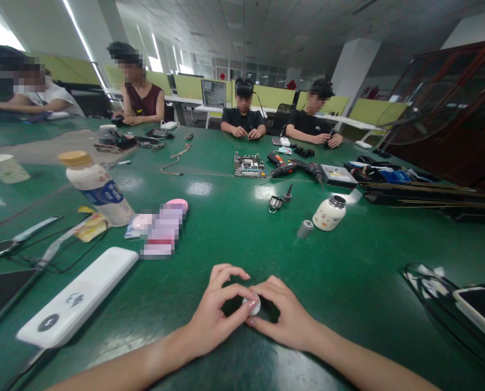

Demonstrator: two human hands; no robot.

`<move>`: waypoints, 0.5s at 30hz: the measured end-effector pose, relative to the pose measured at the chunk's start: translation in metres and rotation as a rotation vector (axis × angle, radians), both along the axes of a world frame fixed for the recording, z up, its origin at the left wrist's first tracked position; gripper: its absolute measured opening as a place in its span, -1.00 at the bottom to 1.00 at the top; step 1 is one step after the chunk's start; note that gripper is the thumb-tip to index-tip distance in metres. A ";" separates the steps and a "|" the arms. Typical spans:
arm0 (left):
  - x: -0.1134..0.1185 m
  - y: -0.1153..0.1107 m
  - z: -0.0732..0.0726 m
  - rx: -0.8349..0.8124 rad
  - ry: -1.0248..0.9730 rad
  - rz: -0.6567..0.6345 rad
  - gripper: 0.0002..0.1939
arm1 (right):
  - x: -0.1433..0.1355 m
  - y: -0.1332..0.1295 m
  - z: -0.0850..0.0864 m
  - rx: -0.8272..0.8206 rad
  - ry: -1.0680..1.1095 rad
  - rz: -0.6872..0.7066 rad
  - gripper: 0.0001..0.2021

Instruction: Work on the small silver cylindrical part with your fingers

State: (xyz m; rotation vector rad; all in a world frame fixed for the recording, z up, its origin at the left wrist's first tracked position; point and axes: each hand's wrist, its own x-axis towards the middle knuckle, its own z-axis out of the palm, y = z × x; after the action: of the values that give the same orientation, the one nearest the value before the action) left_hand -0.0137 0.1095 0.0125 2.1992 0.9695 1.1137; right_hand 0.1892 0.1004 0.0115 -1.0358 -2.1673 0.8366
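Note:
Just above the green table (209, 228), near its front edge, a small round whitish piece (255, 305) is pinched between my two hands. My left hand (218, 312) grips it from the left with thumb and forefinger, its other fingers curled above. From the right, my right hand (287, 312) holds it between thumb and fingertips. Beyond them stand a grey cylinder (305, 229) and a cream jar (329, 213) without a lid. A small metal cup-like part (275, 203) and a dark-tipped part (288, 193) are farther back.
A white power bank (79, 296), a tilted bottle (99, 190) and a pink-purple packet (167, 228) lie left. Right are cables (425, 288) and a phone (482, 309). A circuit board (249, 165) and power drills (285, 169) are farther back; several people sit around the table.

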 end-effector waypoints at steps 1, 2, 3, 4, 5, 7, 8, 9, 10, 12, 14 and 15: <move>0.000 0.000 -0.001 -0.016 -0.006 -0.003 -0.89 | 0.000 0.000 0.000 -0.001 -0.001 -0.002 -0.73; 0.001 0.000 -0.001 -0.027 -0.014 -0.005 -0.89 | 0.000 0.000 -0.001 -0.003 -0.001 -0.002 -0.73; 0.001 -0.001 -0.001 -0.033 -0.022 -0.006 -0.90 | 0.000 0.000 -0.001 -0.004 0.000 -0.001 -0.72; 0.001 -0.001 -0.002 -0.034 -0.031 -0.007 -0.90 | 0.000 0.000 -0.002 -0.003 0.002 0.000 -0.71; 0.001 -0.001 -0.002 -0.033 -0.042 -0.008 -0.91 | 0.000 0.000 -0.003 -0.001 0.006 0.002 -0.70; 0.001 0.001 -0.002 -0.028 -0.073 0.003 -0.92 | 0.001 0.000 -0.004 0.005 0.010 0.001 -0.67; 0.000 0.002 -0.003 -0.024 -0.090 0.022 -0.91 | 0.001 0.000 -0.005 0.006 0.009 0.001 -0.66; 0.000 0.004 -0.004 -0.020 -0.105 0.056 -0.90 | 0.001 0.000 -0.005 0.008 0.006 0.000 -0.65; -0.001 0.006 -0.006 -0.015 -0.112 0.104 -0.89 | 0.001 0.000 -0.005 0.007 0.004 0.001 -0.64; -0.003 0.012 -0.011 -0.014 -0.083 0.225 -0.88 | 0.001 0.001 -0.005 0.000 -0.001 0.002 -0.63; -0.005 0.018 -0.016 -0.031 0.002 0.342 -0.89 | 0.001 0.001 -0.004 -0.010 -0.003 -0.001 -0.62; -0.006 0.020 -0.018 -0.046 0.060 0.390 -0.92 | 0.001 0.000 -0.003 -0.015 -0.005 -0.002 -0.61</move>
State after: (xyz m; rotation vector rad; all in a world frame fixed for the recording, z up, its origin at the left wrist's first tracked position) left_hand -0.0193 0.1291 -0.0055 2.0685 1.4806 1.1809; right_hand 0.1906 0.1008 0.0080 -1.0480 -2.1672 0.8518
